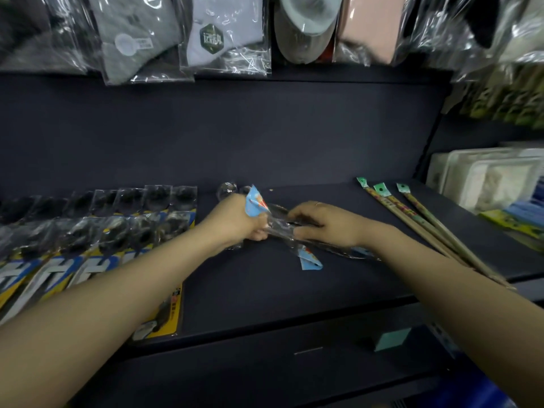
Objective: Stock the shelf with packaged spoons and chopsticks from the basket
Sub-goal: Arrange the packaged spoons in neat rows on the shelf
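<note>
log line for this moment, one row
left hand: grips spoon packs | right hand: grips same | chopsticks: lying on shelf

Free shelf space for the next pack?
Bare shelf between the yellow-backed packs at the left and the chopstick packs at the right, mostly in front of the hands. Both hands grip clear spoon packs mid-shelf. Left third is crowded.

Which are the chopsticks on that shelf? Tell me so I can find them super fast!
Look at the dark shelf and go to its right side, past the right hand. There lie the packaged chopsticks, long thin tan sticks side by side with little green tags at their far ends. Everything else nearby is in shiny clear bags or blue and yellow cards.
</note>
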Motion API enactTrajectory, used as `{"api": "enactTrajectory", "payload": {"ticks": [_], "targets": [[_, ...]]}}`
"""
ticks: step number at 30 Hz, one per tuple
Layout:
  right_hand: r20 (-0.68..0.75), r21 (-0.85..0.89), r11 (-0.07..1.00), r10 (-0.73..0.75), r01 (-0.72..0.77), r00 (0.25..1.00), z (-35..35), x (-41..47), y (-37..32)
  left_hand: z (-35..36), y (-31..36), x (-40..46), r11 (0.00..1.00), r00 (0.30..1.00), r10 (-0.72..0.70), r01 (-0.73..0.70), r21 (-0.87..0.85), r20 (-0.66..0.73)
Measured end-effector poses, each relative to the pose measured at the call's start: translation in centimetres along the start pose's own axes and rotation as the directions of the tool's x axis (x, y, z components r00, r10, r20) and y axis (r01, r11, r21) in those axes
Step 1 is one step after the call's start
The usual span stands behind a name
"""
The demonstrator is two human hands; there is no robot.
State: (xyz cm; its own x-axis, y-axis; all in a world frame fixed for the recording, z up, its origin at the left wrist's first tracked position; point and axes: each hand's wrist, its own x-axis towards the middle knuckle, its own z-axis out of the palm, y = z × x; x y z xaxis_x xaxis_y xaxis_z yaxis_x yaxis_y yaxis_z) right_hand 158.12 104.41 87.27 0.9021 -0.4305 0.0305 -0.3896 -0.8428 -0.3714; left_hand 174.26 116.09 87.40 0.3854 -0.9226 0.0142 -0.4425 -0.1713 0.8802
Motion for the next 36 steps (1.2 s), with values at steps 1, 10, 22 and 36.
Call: {"api": "enactTrajectory", "payload": {"ticks": [1, 10, 22, 36], "targets": [[-0.007, 0.024, 1.0, 0.001, -0.001, 1.0, -0.1, -0.2, 0.5, -0.2, 0.2, -0.2, 0.996, 1.0, -0.001, -0.002, -0.091, -0.023], [-0.196, 0.268, 0.963, 0.029, 0.025, 0.98, -0.5, 1.0, -1.2, -3.0, 0.7, -2.8, 0.76, 0.989, -0.032, -0.071, -0.646, -0.146], [-0.126, 0.487, 0.869, -0.025, 0.083, 0.992, 1.8, 3.3, -5.5, -4.6, -0.8, -6.5, 0.839, 0.963, -0.063, -0.091, -0.536, -0.262], [-0.346, -0.257, 0.964, -0.163, 0.074, 0.924, 2.1, 2.4, -10.3, -8.6, -0.6, -10.9, 0.728, 0.737, 0.598, -0.334, 0.599, -0.316]]}}
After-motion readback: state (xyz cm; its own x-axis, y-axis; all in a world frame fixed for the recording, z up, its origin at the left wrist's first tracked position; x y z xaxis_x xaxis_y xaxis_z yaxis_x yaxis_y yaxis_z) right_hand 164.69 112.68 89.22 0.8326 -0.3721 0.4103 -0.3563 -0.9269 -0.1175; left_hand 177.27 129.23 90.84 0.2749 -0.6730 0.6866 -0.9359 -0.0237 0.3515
